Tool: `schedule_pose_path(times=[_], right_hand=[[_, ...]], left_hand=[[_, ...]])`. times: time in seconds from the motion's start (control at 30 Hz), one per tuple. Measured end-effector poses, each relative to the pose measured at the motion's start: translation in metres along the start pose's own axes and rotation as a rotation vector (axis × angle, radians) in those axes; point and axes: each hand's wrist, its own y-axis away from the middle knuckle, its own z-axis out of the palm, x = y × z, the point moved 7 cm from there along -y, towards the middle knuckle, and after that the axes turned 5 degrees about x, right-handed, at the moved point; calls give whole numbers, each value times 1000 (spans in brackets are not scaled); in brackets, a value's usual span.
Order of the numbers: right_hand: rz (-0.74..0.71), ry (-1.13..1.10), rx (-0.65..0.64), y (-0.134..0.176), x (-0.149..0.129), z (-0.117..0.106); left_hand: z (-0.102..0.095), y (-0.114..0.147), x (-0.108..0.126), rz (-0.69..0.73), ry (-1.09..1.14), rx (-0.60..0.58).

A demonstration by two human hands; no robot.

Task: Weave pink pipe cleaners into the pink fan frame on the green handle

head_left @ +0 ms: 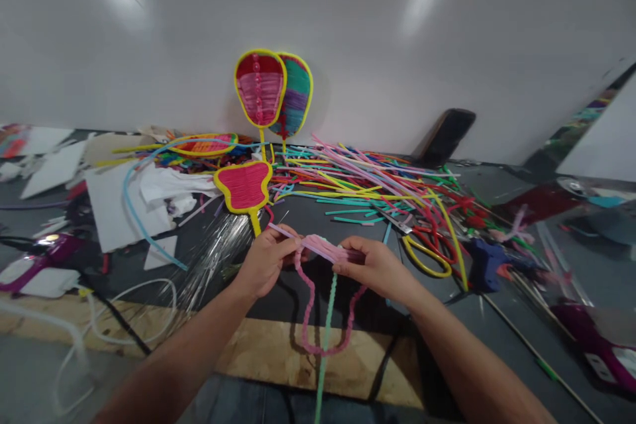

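Note:
Between my two hands is a looped pipe-cleaner frame (306,318) in pink, with light pink strands wrapped across its upper part. My left hand (271,258) pinches the left end of the wrapped part, and a loose pink strand sticks out past its fingers. On the other end, my right hand (370,265) has its thumb and fingers closed round the pink frame. A mint green pipe cleaner (328,318) runs down the middle of the loop and past its bottom toward me. The fingertips partly hide the strand ends.
Finished yellow-rimmed shapes (261,89) stand against the white board (348,13). Pipe cleaners (358,175) are heaped behind my hands. Yellow-handled scissors (427,257) lie right, near a blue object (485,266). A phone (450,136) leans on the board. Purple glue guns (52,248) lie at both sides.

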Motion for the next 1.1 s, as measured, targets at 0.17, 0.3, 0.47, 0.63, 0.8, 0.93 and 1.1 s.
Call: schedule_pose_path(times=[0.17,0.3,0.47,0.63,0.8,0.93,1.1], right_hand=[[-1,-15,-8,-1,0,0],[-2,-21,-10,-1,1,0],[-21,-39,-14,-1,2,2],[-24,-70,-31,0,1,4],[-35,-90,-28,1,0,4],[-44,-83,-29,1,0,5],[-46,-77,-22,1,0,6]], left_hand=[[-2,0,-9,-157,103,-33],[-2,1,-13,-233,177,-35],[2,3,-14,-267,242,-93],[8,7,-14,-299,298,-139],[12,9,-14,-297,329,-198],[13,10,-15,-290,327,-236],[12,9,-16,-272,317,-254]])
